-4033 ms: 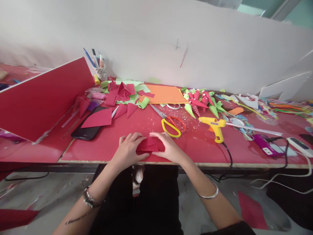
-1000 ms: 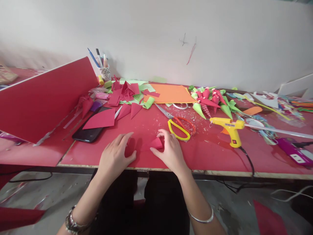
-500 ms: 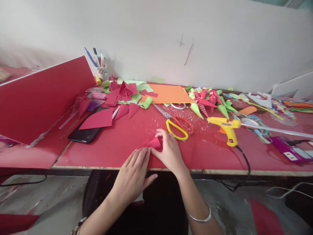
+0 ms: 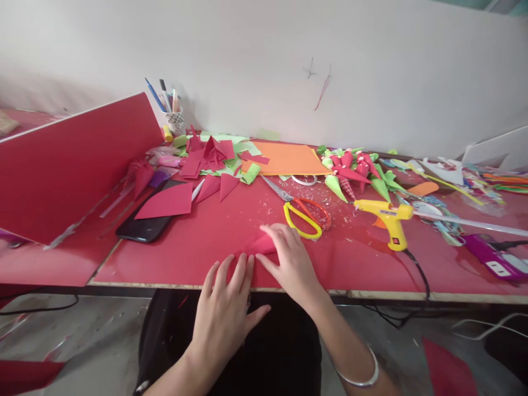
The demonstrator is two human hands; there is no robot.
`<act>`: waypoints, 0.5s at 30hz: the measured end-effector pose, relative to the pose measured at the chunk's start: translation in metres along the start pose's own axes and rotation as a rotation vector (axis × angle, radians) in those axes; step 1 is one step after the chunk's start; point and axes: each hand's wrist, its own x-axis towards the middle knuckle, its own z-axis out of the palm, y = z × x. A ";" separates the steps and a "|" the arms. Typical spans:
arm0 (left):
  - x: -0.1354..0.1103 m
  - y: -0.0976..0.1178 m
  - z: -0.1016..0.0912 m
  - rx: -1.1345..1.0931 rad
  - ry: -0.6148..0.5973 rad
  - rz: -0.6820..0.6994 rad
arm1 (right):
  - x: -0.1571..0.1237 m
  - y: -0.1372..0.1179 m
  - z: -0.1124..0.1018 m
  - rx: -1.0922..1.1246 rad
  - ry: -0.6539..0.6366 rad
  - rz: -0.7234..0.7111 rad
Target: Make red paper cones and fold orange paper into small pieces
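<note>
A rolled piece of red paper point(image 4: 264, 245), cone-like in shape, lies on the red table near its front edge. My right hand point(image 4: 293, 267) curls over its wider end, thumb on the near side and fingers on the far side. Fingers apart, my left hand point(image 4: 226, 305) rests its fingertips at the paper's near edge and narrow end, thumb stretched out to the right. Red on red makes the paper's tip hard to make out. Just beyond my right hand lie scissors point(image 4: 303, 219) with one yellow and one red handle.
A yellow glue gun point(image 4: 390, 220) with a cord lies at right, beside a purple power box point(image 4: 495, 257). Red and green paper cones point(image 4: 350, 169) pile up behind. Orange sheets point(image 4: 289, 158), a phone point(image 4: 144, 230) under cut red paper point(image 4: 165, 201), and a pen cup point(image 4: 175, 122) stand farther left.
My left fingers have spread and drawn slightly toward the table edge. My right hand has closed farther over the paper roll, which lies flatter. The view has shifted slightly.
</note>
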 end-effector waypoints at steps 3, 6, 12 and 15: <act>-0.002 0.002 0.003 0.005 0.013 -0.011 | -0.008 -0.010 -0.003 -0.102 -0.045 -0.049; -0.003 0.003 0.005 0.008 0.017 -0.020 | -0.012 -0.015 -0.002 -0.146 -0.094 -0.055; -0.001 0.003 0.004 -0.016 -0.007 -0.041 | -0.013 -0.008 -0.005 -0.182 -0.081 0.016; -0.001 0.004 0.001 -0.009 -0.016 -0.036 | -0.014 -0.002 -0.005 -0.201 -0.071 0.054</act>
